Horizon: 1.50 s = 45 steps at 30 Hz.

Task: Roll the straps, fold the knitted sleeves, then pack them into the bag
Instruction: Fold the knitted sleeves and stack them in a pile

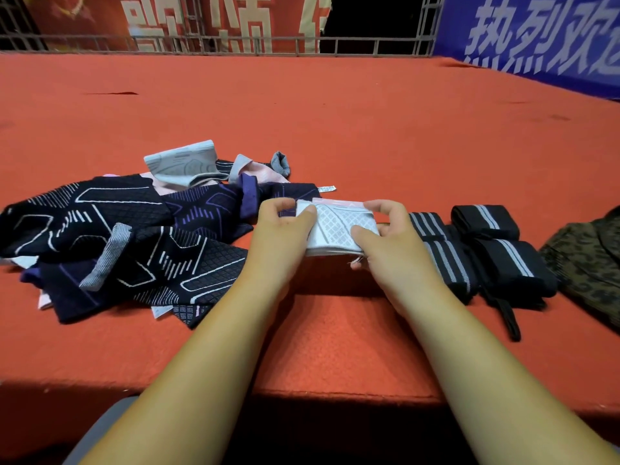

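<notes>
Looking like a public event venue, probably a stage; nothing is pointing to a home or shop. A wide red-carpeted platform (335, 112) is running back to a metal railing (235, 45). A red banner (201, 21) with big pale Chinese characters is hanging behind the railing, and a blue banner (536, 38) with white characters is lining the right side. The dark gap (369, 18) between them is showing only black. Sports gear is lying on the carpet: knitted sleeves (100, 223), rolled straps (503, 263).
</notes>
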{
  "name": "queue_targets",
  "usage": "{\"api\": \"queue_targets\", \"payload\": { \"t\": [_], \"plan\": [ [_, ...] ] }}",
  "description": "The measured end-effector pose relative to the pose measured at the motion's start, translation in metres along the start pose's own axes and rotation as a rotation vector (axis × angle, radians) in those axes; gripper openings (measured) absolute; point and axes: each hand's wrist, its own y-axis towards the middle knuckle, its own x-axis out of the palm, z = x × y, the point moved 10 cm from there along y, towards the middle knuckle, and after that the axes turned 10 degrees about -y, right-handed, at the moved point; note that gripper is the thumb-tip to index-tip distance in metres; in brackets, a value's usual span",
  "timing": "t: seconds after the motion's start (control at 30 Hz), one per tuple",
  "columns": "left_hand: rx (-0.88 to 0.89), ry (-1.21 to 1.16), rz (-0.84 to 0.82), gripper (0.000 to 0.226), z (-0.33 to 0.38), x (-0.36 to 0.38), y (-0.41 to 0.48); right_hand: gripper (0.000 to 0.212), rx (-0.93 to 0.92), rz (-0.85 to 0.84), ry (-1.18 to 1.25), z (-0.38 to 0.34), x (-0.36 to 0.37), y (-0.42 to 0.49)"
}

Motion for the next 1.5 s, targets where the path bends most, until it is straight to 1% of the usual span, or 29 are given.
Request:
{"api": "queue_targets", "payload": {
  "t": [0.07, 0.13, 0.23, 0.33, 0.4, 0.47, 0.57, 0.67, 0.77, 0.83, 0.9, 1.0, 1.13, 1.23, 1.33, 1.4, 1.5],
  "plan": [
    [-0.002, -0.064, -0.093, 0.047, -0.002, 0.007, 0.0, 0.025, -0.003, 0.047, -0.039, -0.001, -0.006, 0.0],
    [0.025, -0.04, -0.16, 0.047, -0.002, 0.012, 0.001, 0.025, 0.011, 0.065, -0.073, -0.001, -0.009, 0.0],
    [0.054, 0.053, -0.174, 0.043, 0.002, 0.012, 0.001, 0.035, 0.026, 0.042, -0.077, -0.001, -0.009, 0.003],
    [0.097, 0.112, -0.179, 0.053, 0.011, 0.015, 0.007, 0.054, -0.029, -0.036, -0.129, -0.009, 0.0, 0.009],
    [0.122, 0.147, -0.187, 0.06, 0.015, 0.02, 0.014, 0.06, -0.054, -0.049, -0.107, -0.012, 0.002, 0.015],
    [0.131, 0.184, -0.196, 0.064, 0.019, 0.027, 0.022, 0.053, -0.072, -0.01, -0.069, -0.014, -0.001, 0.022],
    [0.141, 0.241, -0.218, 0.07, 0.02, 0.038, 0.031, 0.037, -0.1, 0.098, -0.097, -0.014, -0.011, 0.032],
    [0.17, 0.318, -0.231, 0.073, 0.013, 0.047, 0.039, 0.033, -0.116, 0.153, -0.163, -0.012, -0.015, 0.04],
    [0.225, 0.435, -0.234, 0.069, 0.001, 0.051, 0.045, 0.035, -0.109, 0.164, -0.266, -0.004, -0.01, 0.046],
    [0.246, 0.49, -0.22, 0.064, -0.009, 0.05, 0.052, 0.04, -0.069, 0.126, -0.349, 0.007, 0.0, 0.05],
    [0.259, 0.542, -0.208, 0.056, -0.018, 0.048, 0.059, 0.043, -0.022, 0.067, -0.438, 0.018, 0.009, 0.053],
    [0.252, 0.646, -0.205, 0.041, -0.028, 0.045, 0.064, 0.042, -0.018, 0.032, -0.596, 0.026, 0.013, 0.053],
    [0.243, 0.653, -0.232, 0.025, -0.027, 0.046, 0.056, 0.045, -0.015, 0.021, -0.618, 0.027, 0.014, 0.051],
    [0.226, 0.688, -0.251, 0.028, -0.021, 0.045, 0.046, 0.046, 0.006, 0.032, -0.581, 0.025, 0.011, 0.047],
    [0.18, 0.7, -0.24, 0.033, -0.014, 0.034, 0.04, 0.046, -0.012, 0.074, -0.566, 0.015, 0.007, 0.038],
    [0.151, 0.725, -0.236, 0.034, -0.009, 0.021, 0.035, 0.042, -0.041, 0.104, -0.544, 0.004, 0.007, 0.029],
    [0.178, 0.874, -0.204, 0.049, 0.006, -0.005, 0.029, 0.032, -0.11, 0.138, -0.488, -0.016, 0.011, 0.015]
  ]
}}
